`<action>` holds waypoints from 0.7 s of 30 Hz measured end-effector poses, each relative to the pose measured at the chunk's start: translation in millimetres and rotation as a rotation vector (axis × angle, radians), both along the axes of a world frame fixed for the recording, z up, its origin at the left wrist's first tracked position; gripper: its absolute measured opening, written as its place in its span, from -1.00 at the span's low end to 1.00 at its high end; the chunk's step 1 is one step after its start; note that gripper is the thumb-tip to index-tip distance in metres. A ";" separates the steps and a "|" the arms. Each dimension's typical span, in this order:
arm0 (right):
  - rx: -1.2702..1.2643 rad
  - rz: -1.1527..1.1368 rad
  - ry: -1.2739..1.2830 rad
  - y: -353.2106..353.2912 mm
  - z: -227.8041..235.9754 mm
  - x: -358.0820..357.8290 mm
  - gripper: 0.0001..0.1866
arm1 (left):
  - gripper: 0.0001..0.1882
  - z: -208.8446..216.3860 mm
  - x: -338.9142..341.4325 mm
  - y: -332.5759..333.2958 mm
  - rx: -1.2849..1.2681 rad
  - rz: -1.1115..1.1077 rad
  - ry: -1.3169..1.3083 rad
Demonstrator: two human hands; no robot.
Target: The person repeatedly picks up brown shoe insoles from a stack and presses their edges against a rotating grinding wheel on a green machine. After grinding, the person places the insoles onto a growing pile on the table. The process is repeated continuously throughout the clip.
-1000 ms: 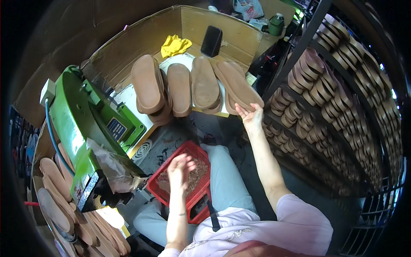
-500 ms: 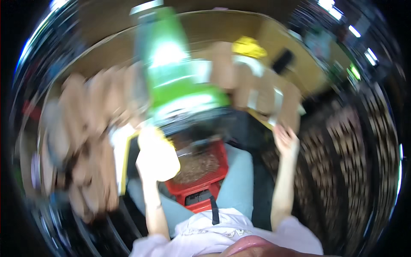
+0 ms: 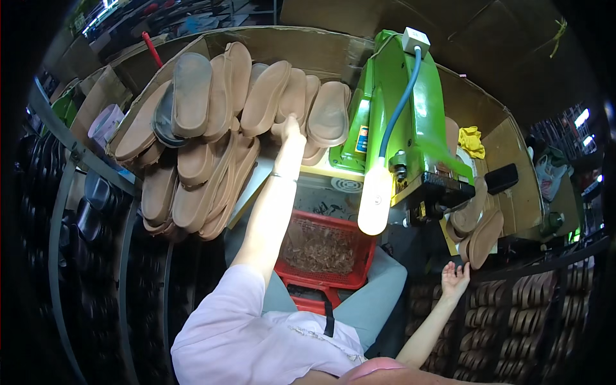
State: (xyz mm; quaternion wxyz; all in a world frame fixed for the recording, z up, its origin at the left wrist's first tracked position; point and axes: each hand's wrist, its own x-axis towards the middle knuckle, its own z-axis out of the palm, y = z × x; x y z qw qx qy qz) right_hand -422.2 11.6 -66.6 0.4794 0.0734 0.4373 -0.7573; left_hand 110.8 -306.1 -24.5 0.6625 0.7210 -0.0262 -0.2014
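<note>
My left arm stretches forward to a pile of tan shoe soles, where my left hand (image 3: 289,129) is closed on the near end of one shoe sole (image 3: 292,96). Some of its fingers are hidden by the sole and the hand itself. Beside it lies a greyish-tan sole (image 3: 328,115). At the right, my right hand (image 3: 455,280) is palm up with its fingers loosely spread and nothing in it. Its fingertips come close to the lower end of a tan sole (image 3: 486,239) at the table's right edge; whether they touch I cannot tell.
A green machine (image 3: 427,109) with a lit white lamp (image 3: 375,202) and blue cable stands centre right. A red basket (image 3: 327,281) of tan scraps sits between my knees. Yellow cloth (image 3: 472,142) and a black phone-like object (image 3: 501,178) lie right. Racks of soles (image 3: 513,314) flank me.
The view has swung left and sharpened. My left hand has gone from near the lamp to the sole pile and taken hold of a sole. My right hand remains open near the right-hand soles.
</note>
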 end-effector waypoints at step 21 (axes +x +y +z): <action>-0.245 1.257 0.398 64.0 -14.0 250.0 0.06 | -0.45 50.6 -61.2 331.9 -0.615 -0.788 0.211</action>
